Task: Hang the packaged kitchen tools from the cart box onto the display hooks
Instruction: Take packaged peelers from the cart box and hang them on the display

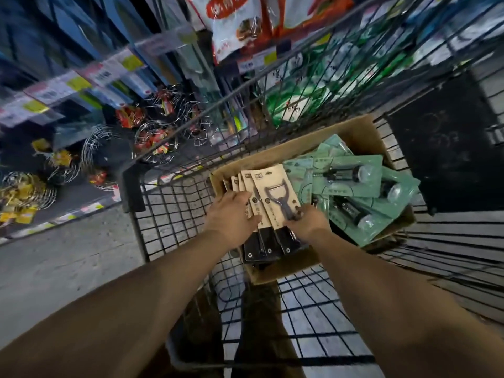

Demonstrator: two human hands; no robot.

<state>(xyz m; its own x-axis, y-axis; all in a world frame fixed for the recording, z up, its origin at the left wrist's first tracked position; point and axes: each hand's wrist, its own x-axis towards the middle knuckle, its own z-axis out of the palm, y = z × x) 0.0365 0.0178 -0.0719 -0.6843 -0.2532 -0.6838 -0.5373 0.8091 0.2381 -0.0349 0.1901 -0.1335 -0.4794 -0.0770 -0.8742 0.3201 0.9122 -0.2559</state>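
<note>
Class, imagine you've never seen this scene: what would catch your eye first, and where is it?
First, the two bare arms reaching into the cardboard box in the wire cart, left hand and right hand on a fan of tan peeler cards. Beside them, on the right of the box, lies a heap of green packets. Upper left, blurred shelves carry wire racks.

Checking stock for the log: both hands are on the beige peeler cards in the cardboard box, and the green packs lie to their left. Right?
Not quite. The head view shows the green packs to the right of the beige peeler cards, not the left. The rest holds: the left hand and right hand are on the cards in the cardboard box.
</note>
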